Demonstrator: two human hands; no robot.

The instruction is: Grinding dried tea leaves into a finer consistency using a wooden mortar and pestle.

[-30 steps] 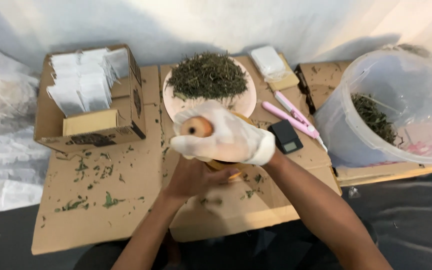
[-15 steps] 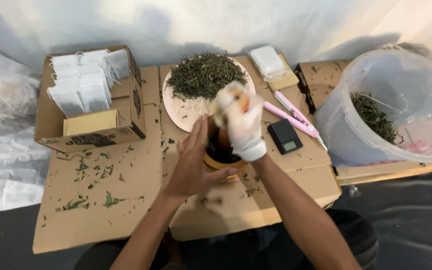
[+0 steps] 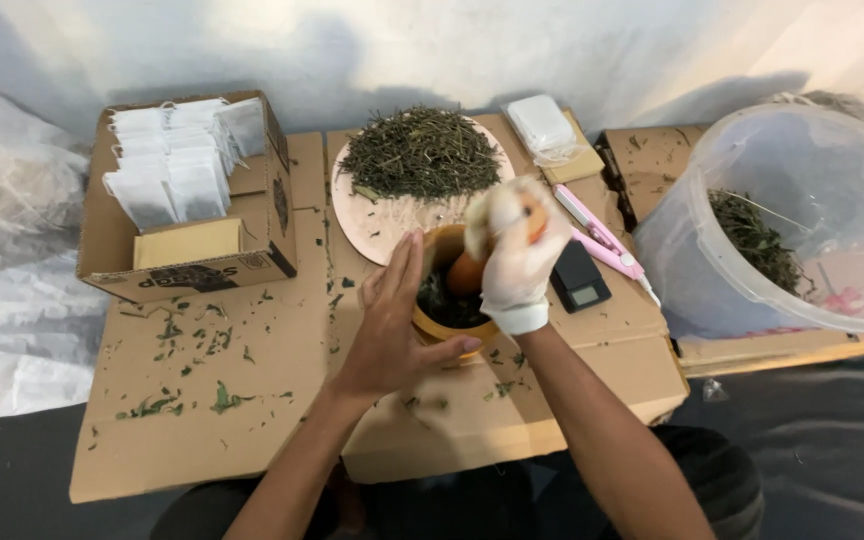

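A wooden mortar point(image 3: 444, 326) with dark crushed herbs inside stands on the cardboard near me. My left hand point(image 3: 392, 322) is bare and rests flat against the mortar's left side, thumb under its near rim. My right hand point(image 3: 514, 248), in a white glove, grips an orange wooden pestle point(image 3: 466, 272) whose lower end is down in the mortar. Just behind the mortar lies a pinkish round plate point(image 3: 382, 222) heaped with dried green herbs point(image 3: 422, 152).
An open cardboard box point(image 3: 190, 258) of white paper sachets sits at the left. Right of the mortar lie a small black pocket scale point(image 3: 578, 280) and pink snips point(image 3: 602, 240). A clear plastic bucket point(image 3: 802, 170) with herbs stands at right. Herb bits litter the cardboard point(image 3: 202, 400).
My gloved right hand has swung from lying across the mortar to upright, driving the pestle down into it. My left hand shifted from beneath the glove to the mortar's left side.
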